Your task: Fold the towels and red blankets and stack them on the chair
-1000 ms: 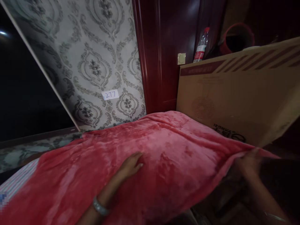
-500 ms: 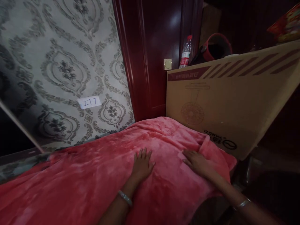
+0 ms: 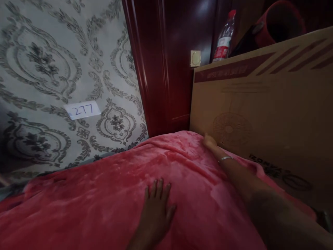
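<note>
A pink-red plush blanket (image 3: 104,194) spreads over the surface before me, with soft folds toward its far right. My left hand (image 3: 157,203) lies flat on it near the middle, fingers spread, holding nothing. Farther off, my right hand (image 3: 208,141) reaches to the blanket's far right edge, close to the cardboard box (image 3: 273,114). Blur and the hand's angle hide most of its fingers, so whether it grips the blanket edge does not show. A silver bangle (image 3: 225,158) circles that wrist.
On the box stand a plastic bottle with a red cap (image 3: 224,40) and a dark, red-rimmed round object (image 3: 278,26). Behind the blanket are a dark red wooden panel (image 3: 177,93) and patterned wallpaper (image 3: 47,73) bearing a paper label marked 277 (image 3: 82,109).
My right hand has moved forward to the far edge of the blanket by the box. My left hand stays flat on the blanket. The view has shifted closer.
</note>
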A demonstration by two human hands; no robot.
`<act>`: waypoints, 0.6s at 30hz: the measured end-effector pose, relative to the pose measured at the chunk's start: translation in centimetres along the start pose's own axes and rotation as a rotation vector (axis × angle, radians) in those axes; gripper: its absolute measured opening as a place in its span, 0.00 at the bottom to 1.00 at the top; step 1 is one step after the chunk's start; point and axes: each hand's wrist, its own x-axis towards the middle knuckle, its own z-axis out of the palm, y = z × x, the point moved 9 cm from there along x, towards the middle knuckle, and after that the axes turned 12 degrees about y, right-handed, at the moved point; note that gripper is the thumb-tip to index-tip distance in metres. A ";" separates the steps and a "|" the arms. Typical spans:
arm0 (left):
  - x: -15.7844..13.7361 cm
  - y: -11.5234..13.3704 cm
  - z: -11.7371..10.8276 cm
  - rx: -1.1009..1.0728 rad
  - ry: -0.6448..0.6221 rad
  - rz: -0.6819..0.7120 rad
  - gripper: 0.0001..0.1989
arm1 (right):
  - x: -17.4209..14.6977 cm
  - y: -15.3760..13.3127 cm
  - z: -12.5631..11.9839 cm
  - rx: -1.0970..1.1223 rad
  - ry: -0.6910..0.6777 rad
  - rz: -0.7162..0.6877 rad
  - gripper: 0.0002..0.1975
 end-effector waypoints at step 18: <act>-0.5 0.0 0.4 -0.043 -0.085 -0.035 0.33 | 0.2 -1.7 4.1 0.006 0.120 -0.042 0.28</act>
